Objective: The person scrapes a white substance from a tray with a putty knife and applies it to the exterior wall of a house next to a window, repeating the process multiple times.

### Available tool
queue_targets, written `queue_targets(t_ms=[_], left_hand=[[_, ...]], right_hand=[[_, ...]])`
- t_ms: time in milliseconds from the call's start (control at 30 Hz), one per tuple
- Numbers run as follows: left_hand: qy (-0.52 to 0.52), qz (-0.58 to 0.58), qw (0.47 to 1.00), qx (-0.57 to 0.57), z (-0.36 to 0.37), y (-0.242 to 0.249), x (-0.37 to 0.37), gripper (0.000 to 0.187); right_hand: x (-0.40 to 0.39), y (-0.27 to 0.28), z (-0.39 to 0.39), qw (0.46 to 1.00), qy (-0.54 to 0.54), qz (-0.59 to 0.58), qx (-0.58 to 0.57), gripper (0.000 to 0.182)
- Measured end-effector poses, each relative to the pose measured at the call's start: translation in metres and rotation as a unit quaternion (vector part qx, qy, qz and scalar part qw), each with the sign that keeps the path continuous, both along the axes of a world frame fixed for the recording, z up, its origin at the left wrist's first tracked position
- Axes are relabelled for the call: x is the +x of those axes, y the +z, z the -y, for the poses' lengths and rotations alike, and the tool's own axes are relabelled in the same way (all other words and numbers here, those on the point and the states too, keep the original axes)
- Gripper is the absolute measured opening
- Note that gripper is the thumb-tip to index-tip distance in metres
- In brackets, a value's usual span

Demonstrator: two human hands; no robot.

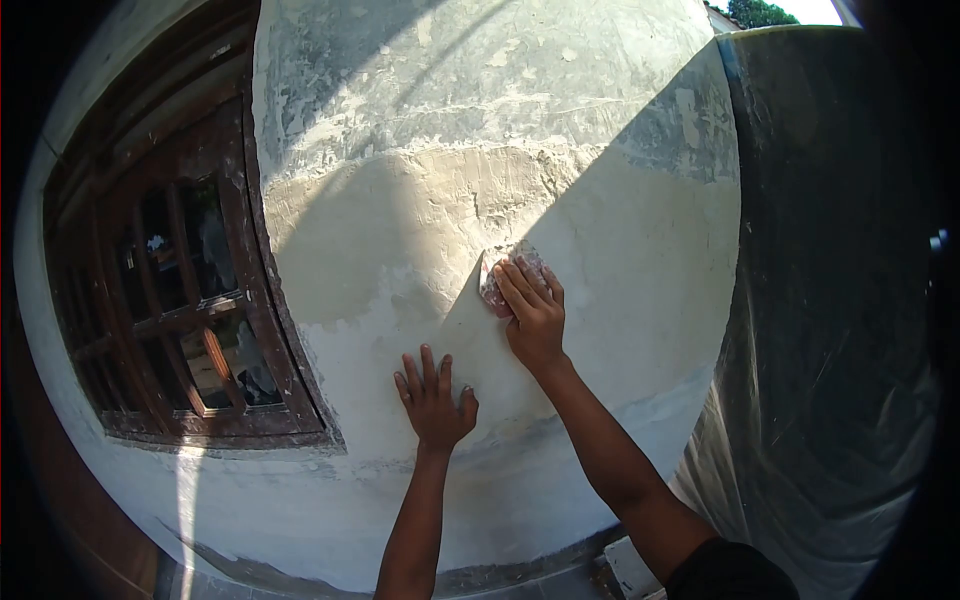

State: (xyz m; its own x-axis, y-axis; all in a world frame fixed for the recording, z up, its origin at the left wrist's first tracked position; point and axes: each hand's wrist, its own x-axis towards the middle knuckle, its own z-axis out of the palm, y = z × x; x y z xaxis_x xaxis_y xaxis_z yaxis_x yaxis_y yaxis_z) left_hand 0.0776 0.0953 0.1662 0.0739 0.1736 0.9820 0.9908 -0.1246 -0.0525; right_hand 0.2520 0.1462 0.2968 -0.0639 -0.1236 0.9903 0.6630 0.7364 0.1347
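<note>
My right hand presses a flat reddish piece, smeared with white plaster, against the wall. Its fingers lie over the piece and hide much of it, so its exact kind cannot be made out. Lower and to the left, my left hand rests with spread fingers on the smooth part of the wall and holds nothing. Around and above the right hand the plaster is cream-coloured, with a rough, cracked patch in the sunlight. Higher up, the surface turns grey and blotchy.
A dark wooden window with glass panes is set in the wall at the left. Dark plastic sheeting hangs along the right side. At the wall's foot, a whitish object sits partly behind my right arm.
</note>
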Motion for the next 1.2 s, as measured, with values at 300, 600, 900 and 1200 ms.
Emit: queue_targets(t_ms=[300, 600, 900, 1200], left_hand=[[-0.015, 0.005, 1.000, 0.006, 0.002, -0.002, 0.000, 0.063], [-0.028, 0.011, 0.999, 0.021, -0.001, 0.001, 0.000, 0.065], [-0.035, 0.009, 0.999, 0.013, 0.000, -0.002, -0.001, 0.064], [-0.026, 0.013, 0.999, 0.027, -0.001, 0.001, 0.002, 0.064]], right_hand=[[0.030, 0.118, 0.003, 0.994, -0.002, -0.039, 0.103, 0.055], [0.044, -0.016, -0.017, 1.000, 0.020, 0.005, -0.022, 0.051], [0.049, 0.112, 0.005, 0.995, -0.024, -0.045, 0.091, 0.052], [0.029, -0.020, -0.004, 0.999, -0.024, -0.018, -0.033, 0.051]])
